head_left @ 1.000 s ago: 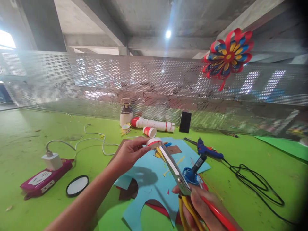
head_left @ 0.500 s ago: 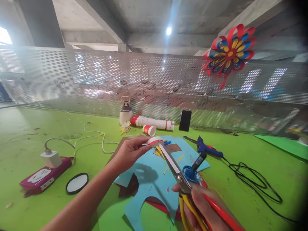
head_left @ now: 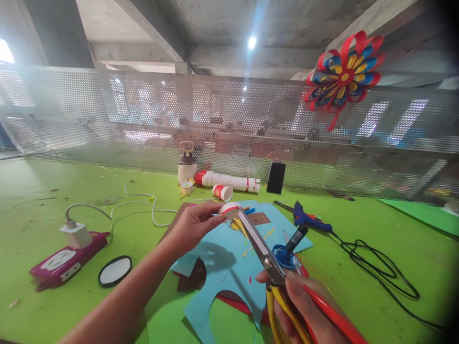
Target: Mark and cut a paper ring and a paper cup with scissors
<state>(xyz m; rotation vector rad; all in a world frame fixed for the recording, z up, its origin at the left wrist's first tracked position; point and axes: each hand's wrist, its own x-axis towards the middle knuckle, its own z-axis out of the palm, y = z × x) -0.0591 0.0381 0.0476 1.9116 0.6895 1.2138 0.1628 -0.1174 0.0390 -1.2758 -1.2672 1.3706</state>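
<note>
My left hand [head_left: 191, 224] holds a small white paper cup with a red band [head_left: 229, 209] above the table. My right hand [head_left: 304, 308] grips large scissors [head_left: 263, 253] with yellow and red handles; the blades reach up to the cup's rim. Under both hands lie blue paper sheets [head_left: 229, 267] with cut-out curves, on top of brown and red paper. Yellow paper scraps lie just below the cup.
A blue glue gun [head_left: 310, 220] with a black cord [head_left: 376, 267] lies to the right. A pink power strip with a white charger [head_left: 66, 255], a round mirror [head_left: 115, 271], stacked cups [head_left: 229, 182], a bottle [head_left: 187, 165] and a phone [head_left: 276, 177] stand around. A paper flower [head_left: 343, 71] hangs on the mesh screen.
The view shifted slightly; both hands keep their hold, with the scissors blades still at the cup's rim.
</note>
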